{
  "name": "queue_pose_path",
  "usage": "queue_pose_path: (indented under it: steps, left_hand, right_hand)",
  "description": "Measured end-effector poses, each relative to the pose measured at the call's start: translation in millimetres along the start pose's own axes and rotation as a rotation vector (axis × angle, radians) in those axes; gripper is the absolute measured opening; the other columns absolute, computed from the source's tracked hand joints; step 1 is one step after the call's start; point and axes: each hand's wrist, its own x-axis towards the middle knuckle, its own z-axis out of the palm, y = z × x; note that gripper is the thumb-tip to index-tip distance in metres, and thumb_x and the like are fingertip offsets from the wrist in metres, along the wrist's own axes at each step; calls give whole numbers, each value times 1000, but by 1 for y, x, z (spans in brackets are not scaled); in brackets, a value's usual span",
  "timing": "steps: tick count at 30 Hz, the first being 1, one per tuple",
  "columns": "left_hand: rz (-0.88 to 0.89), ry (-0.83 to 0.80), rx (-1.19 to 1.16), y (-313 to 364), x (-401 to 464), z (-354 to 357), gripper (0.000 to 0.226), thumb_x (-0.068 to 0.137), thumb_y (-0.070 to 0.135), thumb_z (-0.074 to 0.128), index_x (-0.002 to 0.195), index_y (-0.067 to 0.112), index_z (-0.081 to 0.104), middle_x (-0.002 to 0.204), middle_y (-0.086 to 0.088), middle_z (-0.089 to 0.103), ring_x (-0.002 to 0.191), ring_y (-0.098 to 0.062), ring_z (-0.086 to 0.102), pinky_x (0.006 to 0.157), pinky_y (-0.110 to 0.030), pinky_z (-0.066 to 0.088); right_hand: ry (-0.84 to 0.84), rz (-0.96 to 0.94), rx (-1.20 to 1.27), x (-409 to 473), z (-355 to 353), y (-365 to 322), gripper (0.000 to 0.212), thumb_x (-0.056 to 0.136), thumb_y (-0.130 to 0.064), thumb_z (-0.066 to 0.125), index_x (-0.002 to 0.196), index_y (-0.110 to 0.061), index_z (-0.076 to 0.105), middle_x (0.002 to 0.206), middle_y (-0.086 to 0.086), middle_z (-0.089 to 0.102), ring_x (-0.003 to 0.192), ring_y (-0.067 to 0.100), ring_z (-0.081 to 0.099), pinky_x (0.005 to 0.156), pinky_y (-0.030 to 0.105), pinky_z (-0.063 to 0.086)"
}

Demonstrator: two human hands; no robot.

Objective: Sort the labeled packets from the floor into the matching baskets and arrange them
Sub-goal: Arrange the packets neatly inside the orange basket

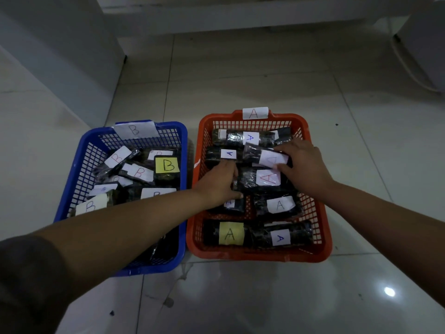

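An orange basket (320,227) tagged A holds several dark packets with A labels, lying in rough rows. A blue basket (72,179) tagged B, to its left, holds a loose heap of dark packets with B labels. Both my hands are inside the orange basket. My left hand (218,182) curls round the left end of a middle packet with a large red A (260,180). My right hand (302,162) holds the right end of a packet with a white label (262,155) lying slanted over the others.
The baskets stand side by side on a pale glossy tiled floor (240,83). A grey wall corner (72,56) rises at the back left and a white ledge (240,18) runs across the back. A white cable (409,68) trails at the right.
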Motion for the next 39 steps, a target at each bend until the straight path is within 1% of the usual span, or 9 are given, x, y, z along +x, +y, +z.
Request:
queue_pose_path:
  steps: [4, 10, 16, 19, 24, 30, 33, 37, 39]
  left_hand:
    - [86, -173, 330, 0, -19, 11, 60, 76, 40, 73, 121, 13, 44, 118, -6, 47, 108, -23, 46, 87, -34, 45]
    - [100, -166, 308, -8, -22, 10, 54, 78, 22, 75, 123, 12, 48, 115, -6, 50, 104, -22, 48, 82, -32, 46]
    - [146, -196, 356, 3, -33, 3, 31, 88, 38, 60, 102, 10, 61, 106, -5, 57, 96, -21, 57, 76, -31, 49]
    - [176, -353, 495, 7, -48, 6, 39, 90, 42, 56, 117, 14, 58, 110, -5, 60, 98, -22, 59, 81, -37, 52]
    - [142, -433, 474, 1, -54, 10, 46, 83, 21, 69, 125, 13, 51, 119, -8, 56, 103, -23, 56, 85, -38, 51]
    - [95, -455, 452, 7, -48, 6, 44, 82, 17, 70, 122, 11, 52, 118, -9, 54, 102, -23, 56, 81, -33, 50]
    - [95, -456, 457, 8, -50, 5, 42, 82, 20, 69, 119, 11, 50, 117, -8, 52, 100, -22, 55, 79, -34, 51]
    - [91, -439, 445, 11, -52, 7, 57, 75, 41, 74, 117, 13, 47, 114, -5, 52, 97, -21, 55, 74, -32, 50]
    - [103, -399, 455, 10, -54, 9, 55, 77, 38, 73, 117, 11, 47, 113, -6, 52, 96, -20, 54, 70, -28, 47]
  right_hand:
    - [-91, 100, 177, -7, -13, -7, 34, 82, -24, 68, 113, -12, 62, 108, 6, 60, 94, 22, 55, 75, 29, 40]
    - [-264, 164, 207, -25, 0, -10, 31, 84, -30, 65, 110, -14, 60, 108, 4, 63, 92, 18, 56, 75, 29, 42]
    - [-300, 130, 176, -28, 6, -10, 29, 83, -26, 66, 107, -12, 59, 105, 7, 62, 89, 18, 54, 70, 28, 39]
    - [-293, 99, 208, -27, -2, -7, 29, 82, -23, 67, 108, -12, 62, 104, 5, 63, 90, 18, 56, 74, 29, 42]
    - [-325, -1, 222, -31, -6, -14, 28, 78, -18, 72, 106, -14, 65, 97, 0, 63, 91, 16, 58, 64, 17, 36]
    - [-373, -15, 192, -42, -8, -22, 40, 79, -25, 72, 117, -17, 63, 117, 1, 61, 104, 15, 55, 78, 21, 37]
    - [-422, 5, 170, -48, -8, -19, 40, 80, -26, 72, 117, -16, 62, 116, 2, 62, 102, 16, 56, 78, 23, 39]
    - [-441, 35, 147, -55, -4, -12, 36, 81, -27, 70, 115, -19, 61, 114, 2, 61, 100, 16, 56, 82, 29, 44]
    - [-411, 47, 142, -56, -2, -10, 36, 81, -30, 70, 115, -21, 61, 116, 2, 61, 103, 16, 55, 84, 30, 44]
